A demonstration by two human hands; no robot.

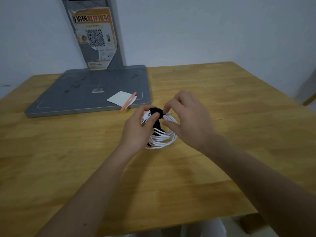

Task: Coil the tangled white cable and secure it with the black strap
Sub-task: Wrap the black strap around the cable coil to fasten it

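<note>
The white cable point(162, 139) is wound into a loose coil held just above the wooden table point(171, 177). A black strap point(156, 112) wraps over the top of the coil, and its tail hangs down through the loops. My left hand point(138, 129) grips the coil's left side, thumb pressed on the strap, with a metal plug showing by the fingers. My right hand point(186, 117) pinches the strap's end at the top of the coil between thumb and forefinger; the other fingers are spread over the cable's right side.
A grey flat base point(77, 93) with an upright post bearing an orange QR poster point(95, 38) stands at the back left. A white paper point(119, 98) and an orange pen point(129, 103) lie at its near right corner. The table's front edge is near my body.
</note>
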